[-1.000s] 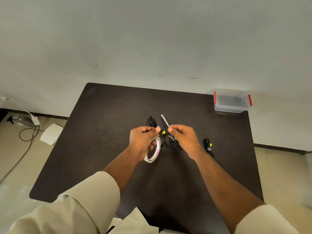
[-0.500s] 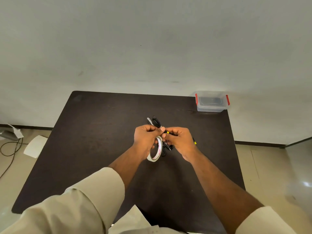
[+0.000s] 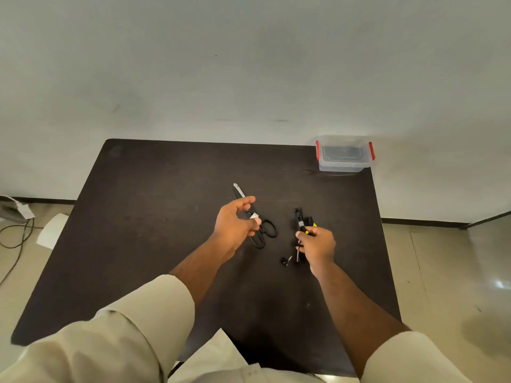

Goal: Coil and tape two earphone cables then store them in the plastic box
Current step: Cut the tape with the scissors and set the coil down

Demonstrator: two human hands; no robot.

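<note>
My right hand [image 3: 318,246] grips a coiled black earphone cable [image 3: 300,219] over the right middle of the dark table [image 3: 143,244]. A pale tape band and a yellow tag show on the coil, and its earbuds [image 3: 285,261] hang down by the table. My left hand [image 3: 235,222] is curled over the scissors, pinching a small whitish bit of tape [image 3: 254,216]; the rest of the tape is hidden. The black-handled scissors [image 3: 264,232] lie on the table under it. I cannot pick out a second cable apart from the held coil.
The clear plastic box [image 3: 344,157] with red clips stands at the table's far right corner, against the wall. Cables and white items [image 3: 51,230] lie on the floor to the left. Pale cloth [image 3: 218,352] shows at the near table edge.
My hands have parted: the right one moved right with the taped coil, and the left one stayed over the scissors. The tape roll no longer hangs in view below my left hand.
</note>
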